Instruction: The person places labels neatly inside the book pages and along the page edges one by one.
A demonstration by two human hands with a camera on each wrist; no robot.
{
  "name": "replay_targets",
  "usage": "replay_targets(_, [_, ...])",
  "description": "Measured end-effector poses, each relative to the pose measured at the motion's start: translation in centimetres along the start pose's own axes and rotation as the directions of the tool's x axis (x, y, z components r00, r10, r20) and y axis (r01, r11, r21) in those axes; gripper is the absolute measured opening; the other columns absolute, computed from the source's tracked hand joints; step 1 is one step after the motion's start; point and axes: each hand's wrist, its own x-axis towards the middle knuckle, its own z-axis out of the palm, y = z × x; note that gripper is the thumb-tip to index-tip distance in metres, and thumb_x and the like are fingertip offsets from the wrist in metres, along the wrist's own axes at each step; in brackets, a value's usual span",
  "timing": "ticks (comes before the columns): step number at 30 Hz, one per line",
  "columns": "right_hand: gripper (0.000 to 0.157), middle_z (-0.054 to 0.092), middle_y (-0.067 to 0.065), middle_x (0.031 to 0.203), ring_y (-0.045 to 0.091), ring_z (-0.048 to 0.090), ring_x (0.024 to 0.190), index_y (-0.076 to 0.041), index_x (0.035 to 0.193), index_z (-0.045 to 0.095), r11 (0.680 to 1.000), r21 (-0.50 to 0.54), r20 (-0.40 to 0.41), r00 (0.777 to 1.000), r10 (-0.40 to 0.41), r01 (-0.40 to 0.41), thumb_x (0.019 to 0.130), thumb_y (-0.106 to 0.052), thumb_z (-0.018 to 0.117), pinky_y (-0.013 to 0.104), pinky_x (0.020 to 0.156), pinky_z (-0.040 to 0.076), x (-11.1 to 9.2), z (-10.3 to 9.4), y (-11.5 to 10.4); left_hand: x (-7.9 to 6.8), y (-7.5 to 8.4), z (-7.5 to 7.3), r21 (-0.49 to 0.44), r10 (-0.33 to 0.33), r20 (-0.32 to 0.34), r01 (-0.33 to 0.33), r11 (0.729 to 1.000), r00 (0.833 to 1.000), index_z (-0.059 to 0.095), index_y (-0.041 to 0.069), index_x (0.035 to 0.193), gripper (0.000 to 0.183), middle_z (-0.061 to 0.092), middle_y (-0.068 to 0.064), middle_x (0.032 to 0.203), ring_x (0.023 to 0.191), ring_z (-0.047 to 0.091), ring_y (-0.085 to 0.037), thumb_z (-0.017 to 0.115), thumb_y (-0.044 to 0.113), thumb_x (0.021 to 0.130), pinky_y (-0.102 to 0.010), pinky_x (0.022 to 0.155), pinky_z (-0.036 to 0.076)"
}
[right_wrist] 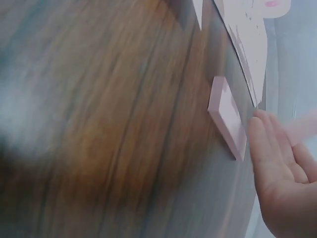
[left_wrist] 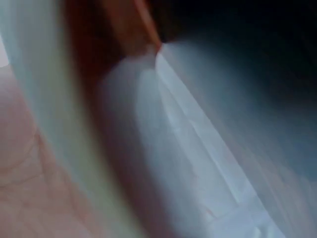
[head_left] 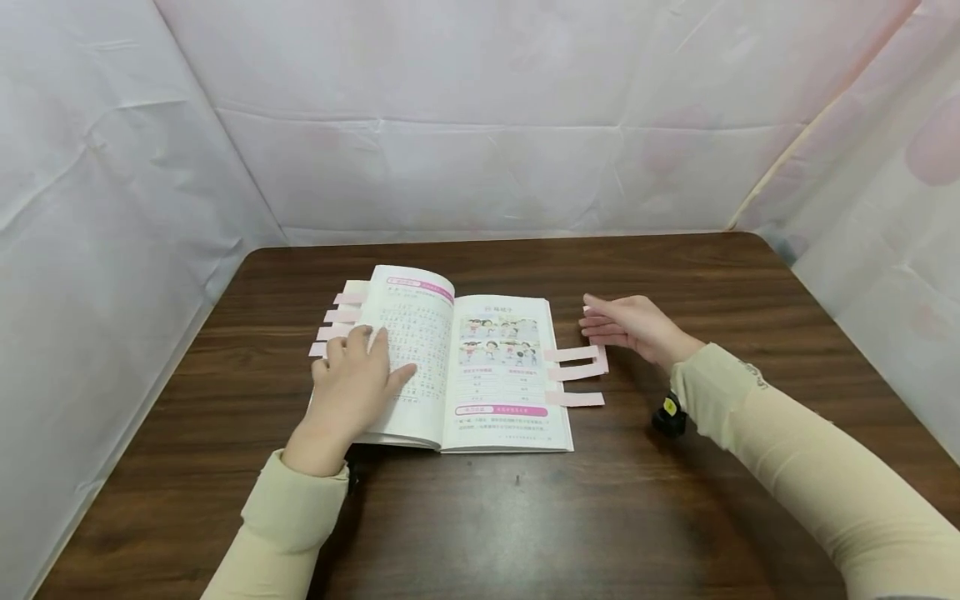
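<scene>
An open book with printed text and small pictures lies on the table. My left hand rests on its left page, fingers spread; the left wrist view is too blurred to show the fingers. Beyond the book's right edge, my right hand pinches a pink sticky note between thumb and fingers. Below that hand a pink sticky note pad sits on the table, close to the book. Several pink sticky tabs stick out from the book's right edge, and others from its left edge.
The dark wooden table has rounded far corners. Pale sheeting hangs behind it and at both sides. A small black device with a yellow mark is at the right wrist.
</scene>
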Motion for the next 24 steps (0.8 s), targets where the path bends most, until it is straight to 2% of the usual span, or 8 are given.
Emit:
replay_targets(4, [0.048,0.068,0.021,0.119,0.010,0.072,0.092,0.014,0.137,0.046,0.999,0.011,-0.023,0.999,-0.033,0.033,0.101,-0.016,0.058,0.031,0.091,0.057,0.5,0.8,-0.1,-0.1,-1.2,-0.4,-0.057,-0.074,-0.024,0.073,0.996,0.997,0.028,-0.001,0.154,0.081,0.023,-0.031,0.153,0.132,0.023,-0.055,0.055,0.051,0.097,-0.069,0.095,0.026])
replay_targets(6, [0.046,0.071,0.015,0.108,0.009,0.072,0.084,0.016,0.136,0.044,0.999,0.031,-0.028,0.999,-0.041,0.042,0.100,-0.010,0.057,0.030,0.086,0.058,0.8,1.3,-0.2,-0.2,-1.7,-0.5,-0.096,-0.108,-0.023,0.105,0.990,0.994,0.021,-0.002,0.156,0.088,0.017,-0.032,0.154,0.133,0.019,-0.056,0.056,0.052,0.096,-0.070,0.096,0.025])
replay_targets(9, [0.045,0.070,0.010,0.099,0.011,0.072,0.078,0.014,0.135,0.039,0.998,0.051,-0.026,0.999,-0.037,0.039,0.099,-0.005,0.057,0.028,0.080,0.060,1.2,1.9,-0.2,-0.3,-2.3,-0.6,-0.138,-0.161,-0.006,0.159,0.978,0.987,0.009,-0.003,0.157,0.099,0.011,-0.034,0.155,0.133,0.019,-0.059,0.056,0.058,0.094,-0.071,0.095,0.029])
replay_targets(13, [0.042,0.070,0.011,0.098,0.012,0.071,0.074,0.011,0.132,0.039,1.000,-0.012,-0.017,0.999,-0.028,0.028,0.098,-0.007,0.058,0.025,0.073,0.059,1.6,2.5,-0.2,-0.4,-2.9,-0.6,-0.201,-0.223,0.055,0.230,0.952,0.973,-0.007,-0.003,0.156,0.112,0.010,-0.037,0.155,0.132,0.025,-0.060,0.053,0.066,0.091,-0.071,0.093,0.038])
replay_targets(17, [0.035,0.072,0.009,0.095,0.011,0.067,0.069,0.009,0.124,0.054,0.987,-0.155,-0.016,0.999,-0.043,0.040,0.099,-0.015,0.060,0.024,0.066,0.054,1.9,2.9,-0.2,-0.6,-3.3,-0.6,-0.248,-0.248,0.126,0.272,0.930,0.961,-0.021,-0.001,0.153,0.118,0.013,-0.041,0.154,0.129,0.035,-0.061,0.048,0.072,0.090,-0.070,0.098,0.038])
replay_targets(21, [0.032,0.070,0.008,0.097,0.015,0.061,0.069,0.002,0.115,0.066,0.955,-0.292,-0.024,0.997,-0.067,0.057,0.097,-0.024,0.064,0.027,0.062,0.049,2.3,3.2,-0.3,-0.8,-3.4,-0.8,-0.239,-0.268,0.141,0.295,0.925,0.953,-0.024,0.002,0.153,0.123,0.020,-0.041,0.151,0.115,0.050,-0.059,0.046,0.078,0.087,-0.065,0.089,0.044])
replay_targets(24, [0.033,0.066,0.010,0.100,0.019,0.058,0.073,0.000,0.113,0.070,0.930,-0.364,-0.031,0.997,-0.067,0.051,0.096,-0.028,0.066,0.028,0.063,0.047,2.6,3.4,-0.4,-1.0,-3.5,-1.2,-0.238,-0.273,0.132,0.297,0.925,0.953,-0.024,0.004,0.153,0.126,0.022,-0.039,0.151,0.112,0.053,-0.058,0.049,0.080,0.084,-0.063,0.085,0.045])
